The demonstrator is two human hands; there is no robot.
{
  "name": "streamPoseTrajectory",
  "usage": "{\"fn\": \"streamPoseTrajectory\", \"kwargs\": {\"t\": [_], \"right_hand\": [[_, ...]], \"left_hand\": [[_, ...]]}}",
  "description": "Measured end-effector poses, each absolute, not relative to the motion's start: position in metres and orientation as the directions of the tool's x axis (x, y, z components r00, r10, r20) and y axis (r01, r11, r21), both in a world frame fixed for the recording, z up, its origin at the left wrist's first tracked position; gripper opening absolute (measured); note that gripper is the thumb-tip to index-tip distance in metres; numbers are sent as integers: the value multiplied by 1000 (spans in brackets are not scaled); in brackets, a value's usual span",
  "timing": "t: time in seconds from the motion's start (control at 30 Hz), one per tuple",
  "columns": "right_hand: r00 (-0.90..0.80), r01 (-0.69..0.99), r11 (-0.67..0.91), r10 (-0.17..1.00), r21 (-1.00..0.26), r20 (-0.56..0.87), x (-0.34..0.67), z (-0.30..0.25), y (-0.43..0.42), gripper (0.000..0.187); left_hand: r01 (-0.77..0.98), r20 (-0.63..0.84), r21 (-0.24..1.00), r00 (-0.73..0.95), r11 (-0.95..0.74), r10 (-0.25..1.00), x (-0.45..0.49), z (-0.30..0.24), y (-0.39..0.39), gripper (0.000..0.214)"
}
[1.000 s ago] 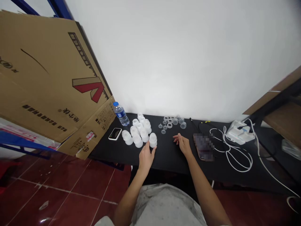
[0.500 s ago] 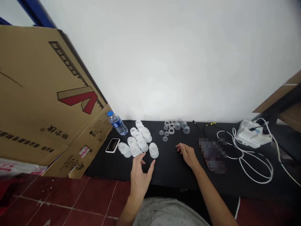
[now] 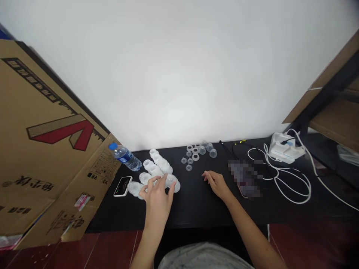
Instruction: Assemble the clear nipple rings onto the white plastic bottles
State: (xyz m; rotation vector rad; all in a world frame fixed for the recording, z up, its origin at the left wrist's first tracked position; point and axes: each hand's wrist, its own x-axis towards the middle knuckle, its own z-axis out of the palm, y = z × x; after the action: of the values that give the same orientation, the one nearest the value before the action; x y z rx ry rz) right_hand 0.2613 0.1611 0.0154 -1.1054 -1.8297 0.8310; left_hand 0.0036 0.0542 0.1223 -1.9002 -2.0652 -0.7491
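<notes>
My left hand (image 3: 157, 191) is over the near end of a group of white, stepped plastic pieces (image 3: 162, 163) with round mouths. Its fingers are spread and bent downward, and they hide some of the pieces. Close to its thumb stands a single white piece (image 3: 173, 182); I cannot tell whether the thumb touches it. My right hand (image 3: 215, 183) rests on the black tabletop with its fingers curled in, and nothing shows in it. Beyond it lie clear plastic rings (image 3: 195, 157), small clear discs with a raised middle (image 3: 189, 168) and clear domes (image 3: 213, 153).
A water bottle (image 3: 126, 157) leans at the left beside a white-framed device (image 3: 122, 186). Large cardboard (image 3: 56, 149) rises past the left edge. To the right are a blurred-out phone (image 3: 244, 179), a white cable (image 3: 294, 201) and a white power strip (image 3: 284, 149).
My left hand has moved forward over the white pieces, its fingers now nearer the single one. My right hand stays resting on the table. The view has shifted slightly right.
</notes>
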Motion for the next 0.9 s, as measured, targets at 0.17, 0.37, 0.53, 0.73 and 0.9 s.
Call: {"fn": "streamPoseTrajectory", "kwargs": {"t": [0.17,0.37,0.53,0.73,0.9], "right_hand": [[-285,367,425,898,-828,335,261,17,161,53],[-290,472,384,918,-794,272,259,14,165,38],[-294,755,271,954,-597,61,248,30,188,43],[-342,869,334,939,-365,45,232,43,214,56],[-385,859,422,906,-289,179,234,30,218,51]], "left_hand": [[990,520,144,-79,4,851,-9,115,64,46],[987,628,156,-72,-34,775,-6,120,65,43],[921,680,320,-58,-224,731,25,107,41,19],[727,234,633,149,-267,961,60,52,33,44],[773,369,558,94,-301,925,60,32,92,53]]}}
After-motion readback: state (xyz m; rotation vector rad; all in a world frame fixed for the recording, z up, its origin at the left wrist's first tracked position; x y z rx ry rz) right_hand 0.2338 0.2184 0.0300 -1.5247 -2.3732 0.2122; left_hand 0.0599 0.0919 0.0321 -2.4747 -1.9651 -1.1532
